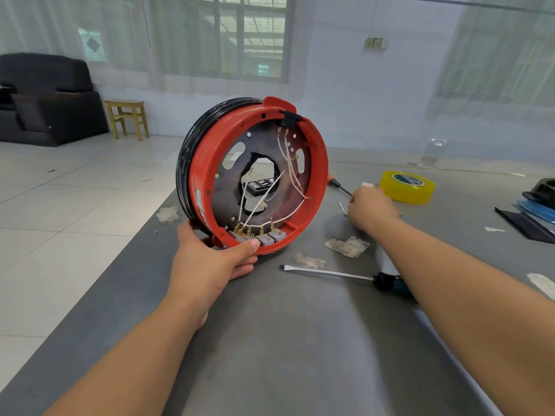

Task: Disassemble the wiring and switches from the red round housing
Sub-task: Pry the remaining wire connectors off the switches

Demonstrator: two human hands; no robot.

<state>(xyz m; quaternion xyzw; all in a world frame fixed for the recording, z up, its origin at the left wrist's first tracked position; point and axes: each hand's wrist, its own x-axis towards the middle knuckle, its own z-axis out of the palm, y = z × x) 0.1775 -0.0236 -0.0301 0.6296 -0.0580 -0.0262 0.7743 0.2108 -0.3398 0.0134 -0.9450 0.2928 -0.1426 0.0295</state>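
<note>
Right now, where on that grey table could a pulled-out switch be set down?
The widest bare patch lies near the table edge, between the forearms, below the flat-blade screwdriver. It is crowded right of the red housing: right hand, small screwdriver, yellow tape roll.

Red housing (318, 172) – glossy plastic – table (270, 340) matt.

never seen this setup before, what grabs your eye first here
The red round housing stands on edge on the grey table, white wires looping inside, with the left hand gripping its lower rim. To its right sits a yellow tape roll, near the right hand.
</note>
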